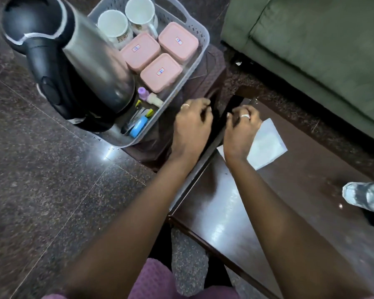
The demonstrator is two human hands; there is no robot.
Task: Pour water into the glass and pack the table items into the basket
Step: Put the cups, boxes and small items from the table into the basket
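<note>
Hands: left hand (192, 124) and right hand (242, 126) curled, side by side; I cannot tell any grip.
Paper (268, 145): light, limp; I'd pinch a free corner.

Basket (204, 41) already has the kettle (91, 61), two mugs (115, 26) and three pink boxes (160, 72). Left hand (191, 124) and right hand (241, 128) are curled at the desk (289, 195) corner, right by a napkin (268, 145).

Dim indoor light, floor (108, 155) glare, perhaps slight motion blur.
</note>
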